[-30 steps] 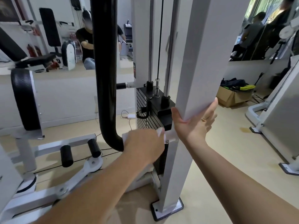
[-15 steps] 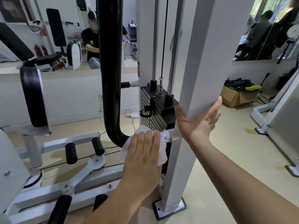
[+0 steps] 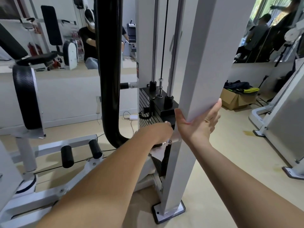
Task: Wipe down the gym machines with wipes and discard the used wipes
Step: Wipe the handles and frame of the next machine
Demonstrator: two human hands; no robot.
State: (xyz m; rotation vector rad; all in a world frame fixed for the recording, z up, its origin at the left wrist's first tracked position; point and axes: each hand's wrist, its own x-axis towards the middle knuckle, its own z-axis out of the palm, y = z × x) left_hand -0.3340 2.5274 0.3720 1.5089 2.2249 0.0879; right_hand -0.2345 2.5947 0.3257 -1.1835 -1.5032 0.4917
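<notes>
No readable text or brand on the machine; a red/dark sticker on the rear column is too blurred to read. Left hand [image 3: 157,134] reaches in by the weight stack [image 3: 153,116], fingers curled over a white wipe [image 3: 158,152], mostly hidden under wrist, pressed at the crossbar. Right hand [image 3: 198,123] spread wide, palm flat vs. white upright post [image 3: 195,79], holding nothing.

Single head view, looking forward and down, close on white machine post [image 3: 189,112], floor below.
</notes>
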